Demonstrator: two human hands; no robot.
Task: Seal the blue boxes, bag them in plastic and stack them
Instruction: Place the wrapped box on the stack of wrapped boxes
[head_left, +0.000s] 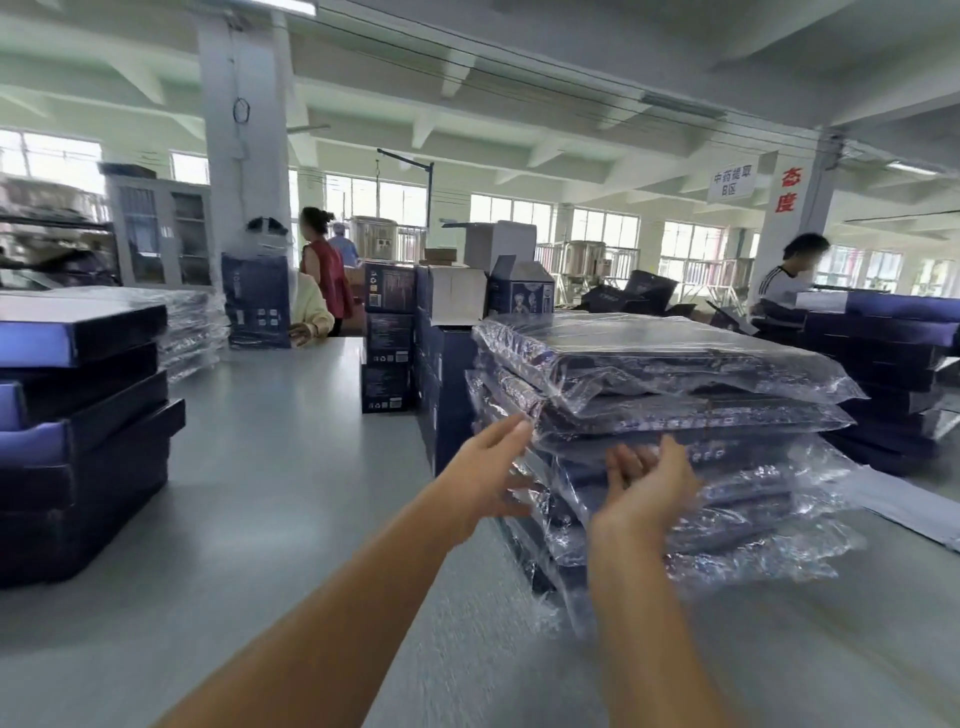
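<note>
A grey table (270, 467) runs toward a white pillar (244, 130), a glass-door cabinet (161, 234) beside it.

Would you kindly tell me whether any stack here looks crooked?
Yes: the stack of plastic-bagged blue boxes is staggered, edges not lined up, and the unbagged blue box stack at left has one box jutting out.

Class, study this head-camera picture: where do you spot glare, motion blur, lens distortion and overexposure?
Head view: glare streaks the plastic on the bagged stack; the left hand and right hand are smeared by motion blur; the wide lens makes the pillar lean; the windows are blown out white.
</note>
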